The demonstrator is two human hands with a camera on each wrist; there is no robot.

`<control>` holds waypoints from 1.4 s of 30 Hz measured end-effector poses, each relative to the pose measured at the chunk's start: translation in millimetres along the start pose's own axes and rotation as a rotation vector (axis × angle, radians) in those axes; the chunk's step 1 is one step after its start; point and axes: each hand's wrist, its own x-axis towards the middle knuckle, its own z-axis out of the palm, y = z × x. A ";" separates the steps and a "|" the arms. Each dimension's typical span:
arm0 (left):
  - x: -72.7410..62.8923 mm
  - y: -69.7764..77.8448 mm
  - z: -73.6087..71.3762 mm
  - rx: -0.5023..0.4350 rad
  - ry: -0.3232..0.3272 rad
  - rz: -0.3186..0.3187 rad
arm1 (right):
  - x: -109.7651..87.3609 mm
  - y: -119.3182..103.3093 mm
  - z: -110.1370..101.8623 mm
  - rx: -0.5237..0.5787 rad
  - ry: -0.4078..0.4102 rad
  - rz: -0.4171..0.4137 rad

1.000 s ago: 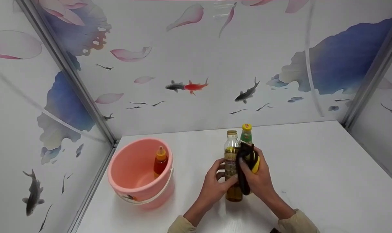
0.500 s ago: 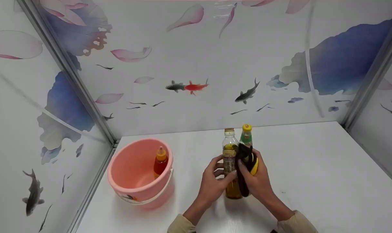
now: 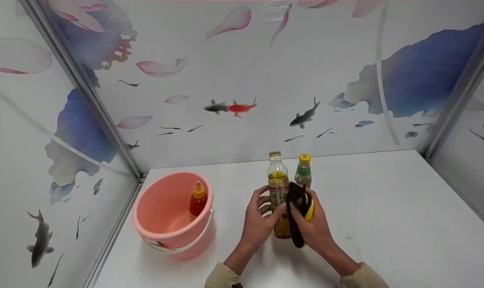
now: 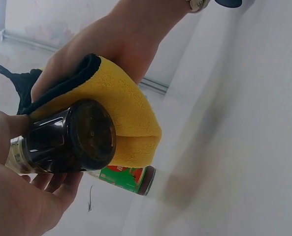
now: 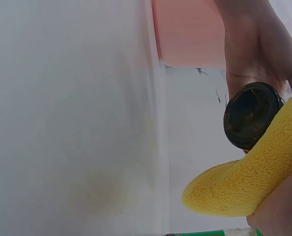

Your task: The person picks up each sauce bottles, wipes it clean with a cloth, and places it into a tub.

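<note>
Left grip (image 3: 257, 224) has the gold-capped bottle (image 3: 279, 184) aloft, right grip (image 3: 317, 227) clutches the yellow cloth (image 4: 123, 110): best press evenly, bottle steady!

Both forearms (image 3: 238, 255) were extended forward and angled inward. The left hand (image 3: 259, 219) and right hand (image 3: 316, 221) were held close together, thumbs facing, each bent in a grip.

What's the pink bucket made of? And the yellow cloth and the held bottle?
The bucket is probably plastic: smooth pink walls, soft shine. The cloth looks like fabric, with a fuzzy surface. The bottle is see-through and glossy, so glass or clear plastic; I can't tell which.
</note>
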 end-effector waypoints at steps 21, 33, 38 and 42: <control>-10.8 1.0 10.2 0.017 -0.051 -0.008 | 4.6 -3.8 -5.9 0.009 0.038 -0.021; -16.1 -0.1 12.8 0.018 -0.093 -0.036 | 10.5 -4.6 -12.6 0.029 0.060 -0.047; -15.6 -0.1 13.3 0.021 -0.100 -0.035 | 10.5 -6.8 -13.4 0.014 0.068 -0.047; -14.8 -0.5 13.5 0.035 -0.090 -0.027 | 9.7 -8.2 -13.1 0.019 0.069 -0.045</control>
